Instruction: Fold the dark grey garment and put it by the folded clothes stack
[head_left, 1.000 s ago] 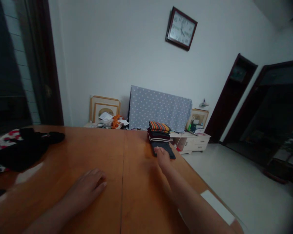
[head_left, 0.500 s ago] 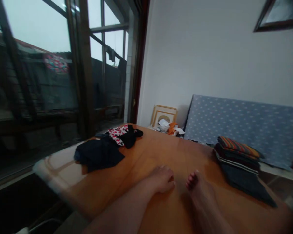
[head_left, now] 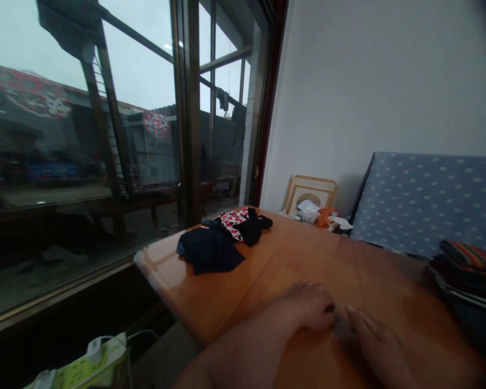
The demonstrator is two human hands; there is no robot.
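Filling the left side is a big window (head_left: 105, 135) with dark frames; outside it looks grey and blurry; next comes the white wall (head_left: 368, 81), and under it leans a blue board with white dots (head_left: 425, 200); the wooden table (head_left: 291, 254) is shiny and orange-brown, and it holds everything else. At the right edge of the table sits a stack of folded clothes (head_left: 470, 270), with a stripy one on top; at the far left corner of the table lies a heap of dark clothes (head_left: 213, 248), with a red and white spotty piece (head_left: 233, 220) in it. Near the front, the left hand (head_left: 311, 305) rests on the bare table, fingers curled under a bit, holding nothing; the right hand (head_left: 375, 337) lies flat just beside it, fingers out straight, holding nothing too; their fingertips are nearly touching. Both hands are well apart from the two clothes piles; the heap is nearer the left hand, the stack nearer the right.
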